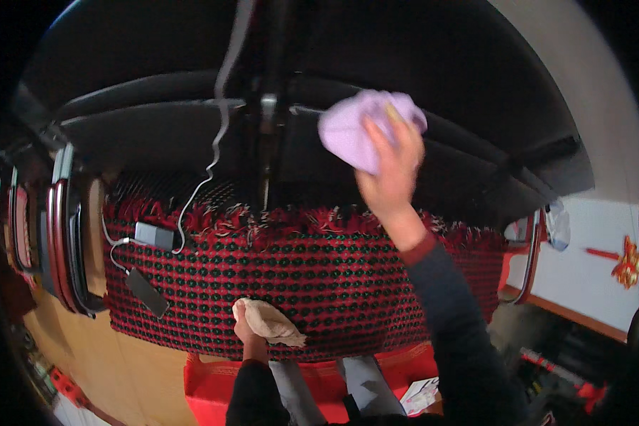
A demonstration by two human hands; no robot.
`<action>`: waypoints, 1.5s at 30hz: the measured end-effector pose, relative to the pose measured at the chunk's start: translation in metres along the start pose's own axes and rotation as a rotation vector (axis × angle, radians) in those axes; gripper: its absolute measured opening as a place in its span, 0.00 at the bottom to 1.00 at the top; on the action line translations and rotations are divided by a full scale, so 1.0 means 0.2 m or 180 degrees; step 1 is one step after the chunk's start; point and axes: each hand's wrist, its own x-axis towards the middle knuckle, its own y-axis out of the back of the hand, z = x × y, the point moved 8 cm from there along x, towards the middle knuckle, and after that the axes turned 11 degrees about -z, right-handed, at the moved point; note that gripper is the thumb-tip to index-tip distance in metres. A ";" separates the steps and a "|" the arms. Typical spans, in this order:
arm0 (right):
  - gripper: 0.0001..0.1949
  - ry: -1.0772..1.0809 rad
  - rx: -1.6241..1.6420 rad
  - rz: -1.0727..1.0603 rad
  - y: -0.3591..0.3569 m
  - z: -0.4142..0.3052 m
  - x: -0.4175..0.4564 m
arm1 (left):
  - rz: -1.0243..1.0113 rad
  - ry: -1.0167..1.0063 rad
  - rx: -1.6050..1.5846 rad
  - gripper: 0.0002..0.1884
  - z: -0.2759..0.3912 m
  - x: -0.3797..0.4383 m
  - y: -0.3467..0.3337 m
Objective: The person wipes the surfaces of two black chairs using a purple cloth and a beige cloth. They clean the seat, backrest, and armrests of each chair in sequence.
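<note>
My right hand (396,165) is raised and grips a bunched lilac cloth (349,130). The cloth lies in front of a large dark glossy surface (165,40); whether it touches that surface I cannot tell. Lower down, my left hand (246,329) holds a crumpled beige cloth (271,322). That cloth is over the near part of a red and black patterned cover (330,287), which has a shaggy fringe along its far side. Both forearms are in dark sleeves.
A white cable (216,136) hangs from above to a pale box-shaped device (154,236). Another cable joins a dark phone-like device (147,293) on the cover. Folded chairs (58,239) stand at the left. Red fabric (213,386) and printed paper (420,396) lie near my legs.
</note>
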 end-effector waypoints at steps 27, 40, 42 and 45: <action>0.31 -0.0002 -0.0235 -0.0827 -0.69 0.17 -0.50 | -0.0216 -0.0160 -0.0197 0.34 -0.03 0.04 0.01; 0.18 -0.1461 0.1058 -0.1159 -0.36 0.48 -1.24 | 0.0053 -0.0243 -0.0080 0.33 0.00 -0.02 -0.01; 0.16 -0.4052 0.3584 -0.0444 -0.52 0.53 -1.74 | 0.0078 -0.0249 -0.0034 0.34 0.00 -0.02 0.01; 0.20 -0.5466 0.5274 0.0484 -0.81 0.46 -2.17 | -0.0509 -0.0087 -0.0424 0.35 0.01 -0.05 -0.08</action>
